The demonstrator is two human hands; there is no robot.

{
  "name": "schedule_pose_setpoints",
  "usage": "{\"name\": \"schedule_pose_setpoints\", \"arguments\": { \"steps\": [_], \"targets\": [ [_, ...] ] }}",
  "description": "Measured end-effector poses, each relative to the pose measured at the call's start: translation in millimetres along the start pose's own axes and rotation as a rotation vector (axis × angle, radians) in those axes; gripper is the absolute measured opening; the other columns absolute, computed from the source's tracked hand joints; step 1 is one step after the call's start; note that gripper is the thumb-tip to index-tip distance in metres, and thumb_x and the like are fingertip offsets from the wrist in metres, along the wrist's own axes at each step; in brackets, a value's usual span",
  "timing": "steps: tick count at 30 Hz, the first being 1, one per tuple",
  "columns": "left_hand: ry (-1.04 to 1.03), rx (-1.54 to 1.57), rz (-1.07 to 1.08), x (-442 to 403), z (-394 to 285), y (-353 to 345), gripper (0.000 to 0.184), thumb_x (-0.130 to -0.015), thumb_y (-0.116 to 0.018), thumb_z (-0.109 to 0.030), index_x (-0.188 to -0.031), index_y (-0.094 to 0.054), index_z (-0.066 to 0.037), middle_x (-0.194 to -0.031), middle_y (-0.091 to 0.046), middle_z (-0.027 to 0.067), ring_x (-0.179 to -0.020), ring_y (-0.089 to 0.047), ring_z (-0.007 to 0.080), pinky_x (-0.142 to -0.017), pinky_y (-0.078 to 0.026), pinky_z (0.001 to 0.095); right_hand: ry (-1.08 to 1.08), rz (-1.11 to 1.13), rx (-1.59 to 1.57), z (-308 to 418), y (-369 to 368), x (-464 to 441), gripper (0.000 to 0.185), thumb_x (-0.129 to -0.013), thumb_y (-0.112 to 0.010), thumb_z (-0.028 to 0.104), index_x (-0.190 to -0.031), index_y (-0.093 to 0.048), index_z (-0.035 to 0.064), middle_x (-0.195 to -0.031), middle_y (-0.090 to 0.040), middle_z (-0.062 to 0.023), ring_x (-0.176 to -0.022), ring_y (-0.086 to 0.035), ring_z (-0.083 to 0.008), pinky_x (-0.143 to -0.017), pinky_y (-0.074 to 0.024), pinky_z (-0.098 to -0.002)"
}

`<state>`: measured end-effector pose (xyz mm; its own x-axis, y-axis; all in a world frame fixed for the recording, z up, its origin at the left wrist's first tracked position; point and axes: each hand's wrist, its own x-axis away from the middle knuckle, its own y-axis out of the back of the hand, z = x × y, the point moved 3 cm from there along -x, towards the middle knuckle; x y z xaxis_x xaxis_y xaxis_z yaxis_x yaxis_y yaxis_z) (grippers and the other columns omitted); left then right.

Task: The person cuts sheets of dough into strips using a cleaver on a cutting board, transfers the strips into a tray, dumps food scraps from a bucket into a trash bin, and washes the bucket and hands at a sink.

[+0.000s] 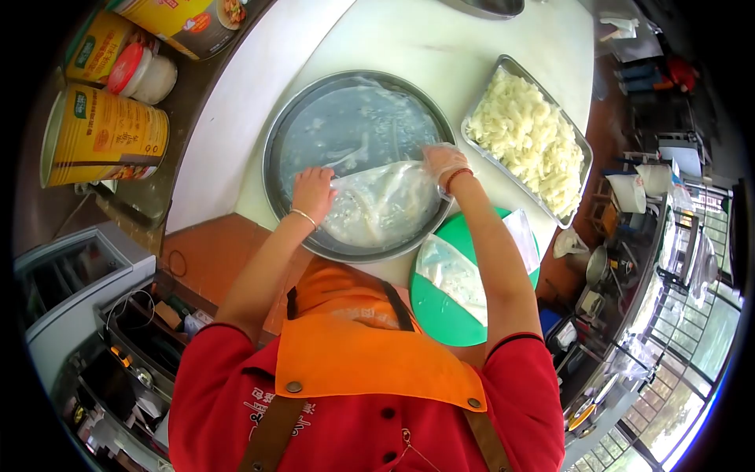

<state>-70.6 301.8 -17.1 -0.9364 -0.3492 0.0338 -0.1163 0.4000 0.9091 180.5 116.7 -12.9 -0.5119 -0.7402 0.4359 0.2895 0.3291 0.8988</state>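
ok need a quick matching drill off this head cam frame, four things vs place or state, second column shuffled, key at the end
Column 1
1. left hand
2. right hand
3. oblong metal tray
4. large round pan

Column 2
A. heaped with pale food pieces
B. in a see-through glove
C. beneath both hands
D. ungloved, with a light-coloured band at the wrist

Pairs: 1-D, 2-B, 3-A, 4-C
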Motion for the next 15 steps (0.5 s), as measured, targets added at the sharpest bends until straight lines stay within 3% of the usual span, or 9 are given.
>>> {"name": "schedule_pose_setpoints", "arguments": {
  "steps": [2, 5, 8, 12, 15],
  "targets": [
    [-0.011, -0.032, 0.064, 2, 2, 0, 0.028, -0.078, -0.072, -0.015, -0.102, -0.059, -0.009, -0.104, -0.061, 0.0085, -0.102, -0.055, 0.0308, -0.084, -0.042, 0.0454, 0.055, 0.159, 0.035, 6, 26, 11, 0.023, -0.093, -0.052, 0.016, -0.107, -0.067, 0.0071, -0.111, -0.068, -0.0180, -0.104, -0.065, -0.0356, -0.090, -0.0528, -0.0445],
    [-0.052, -0.013, 0.075, 4, 0, -3, 0.024, -0.080, -0.072, -0.018, -0.097, -0.058, -0.009, -0.098, -0.062, 0.0103, -0.096, -0.057, 0.0319, -0.084, -0.041, 0.0457, 0.087, 0.011, 0.024, 6, 20, 20, 0.022, -0.092, -0.052, 0.015, -0.104, -0.068, 0.0060, -0.112, -0.068, -0.0187, -0.106, -0.065, -0.0348, -0.090, -0.0525, -0.0438],
    [-0.010, 0.007, 0.111, 19, -5, -7, 0.021, -0.081, -0.071, -0.021, -0.093, -0.058, -0.009, -0.092, -0.063, 0.0119, -0.090, -0.060, 0.0337, -0.083, -0.043, 0.0469, -0.060, -0.056, -0.241, -2, 8, 35, 0.021, -0.091, -0.052, 0.014, -0.100, -0.070, 0.0063, -0.109, -0.069, -0.0184, -0.102, -0.067, -0.0341, -0.089, -0.0530, -0.0431],
    [-0.025, 0.233, 0.192, 37, -10, -8, 0.021, -0.086, -0.068, -0.022, -0.093, -0.059, -0.004, -0.087, -0.062, 0.0176, -0.086, -0.060, 0.0399, -0.078, -0.046, 0.0473, 0.026, 0.038, -0.041, -1, -16, 43, 0.022, -0.090, -0.052, 0.012, -0.100, -0.070, 0.0063, -0.101, -0.070, -0.0182, -0.097, -0.068, -0.0335, -0.085, -0.0536, -0.0434],
    [-0.036, 0.302, 0.071, 45, -20, 9, 0.025, -0.088, -0.068, -0.022, -0.100, -0.060, -0.001, -0.092, -0.064, 0.0194, -0.087, -0.060, 0.0407, -0.074, -0.049, 0.0425, 0.152, 0.129, 0.041, 8, 2, 63, 0.022, -0.090, -0.052, 0.015, -0.102, -0.068, 0.0055, -0.100, -0.069, -0.0194, -0.095, -0.067, -0.0349, -0.084, -0.0532, -0.0433]
  ]
}}
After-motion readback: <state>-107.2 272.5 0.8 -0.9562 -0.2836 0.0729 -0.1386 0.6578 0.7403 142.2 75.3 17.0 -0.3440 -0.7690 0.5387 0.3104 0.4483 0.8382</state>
